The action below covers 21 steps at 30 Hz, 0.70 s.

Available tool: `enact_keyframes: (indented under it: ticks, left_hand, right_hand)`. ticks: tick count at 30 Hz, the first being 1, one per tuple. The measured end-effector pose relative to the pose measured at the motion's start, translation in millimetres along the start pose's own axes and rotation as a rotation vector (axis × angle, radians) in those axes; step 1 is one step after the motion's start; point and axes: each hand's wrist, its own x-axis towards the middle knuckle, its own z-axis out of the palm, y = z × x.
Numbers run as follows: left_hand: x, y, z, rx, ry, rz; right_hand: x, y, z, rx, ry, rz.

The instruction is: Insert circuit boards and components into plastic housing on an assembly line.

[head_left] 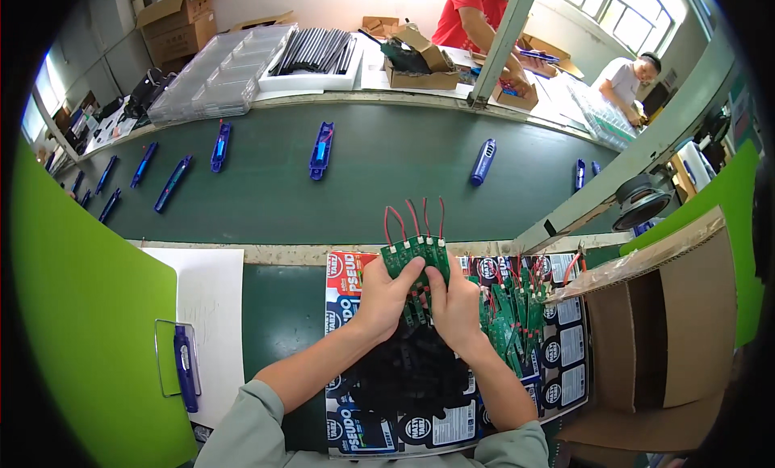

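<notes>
Between my two hands is a fanned bunch of narrow green circuit boards (416,253), with red and black wires looping up from their far ends. My left hand (383,297) grips the bunch from the left, its thumb across the boards. From the other side my right hand (457,303) closes on the same bunch, thumb also on top. Below the hands lies a heap of black pieces (412,375), whose exact kind I cannot make out. More loose green boards with wires (507,327) are piled right of my right hand. Both piles rest on a colourful printed sheet (341,391).
Beyond the bench runs a dark green belt (258,189) carrying several blue casings (321,151). An open cardboard box (698,323) stands at right. At left are a white paper board (211,290) and a blue device (185,368). A slanted metal post (593,189) crosses the right. Two people work beyond.
</notes>
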Motion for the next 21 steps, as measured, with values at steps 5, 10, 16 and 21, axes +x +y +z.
enact_keyframes:
  ticks: [5, 10, 16, 21]
  left_hand:
    - [-7, 12, 12, 0.031, 0.052, 0.079]
    - [-38, 18, 41, -0.031, -0.117, -0.113]
    - [-67, -27, 68, 0.124, -0.384, -0.245]
    - [-51, -80, 102, 0.271, -0.465, -0.304]
  right_hand:
    - [6, 1, -6, -0.11, 0.012, -0.093]
    - [-26, -16, -50, -0.082, 0.034, -0.067]
    - [-107, -3, -108, -0.068, 0.105, 0.177]
    - [-146, 47, -156, 0.565, 0.534, 0.56]
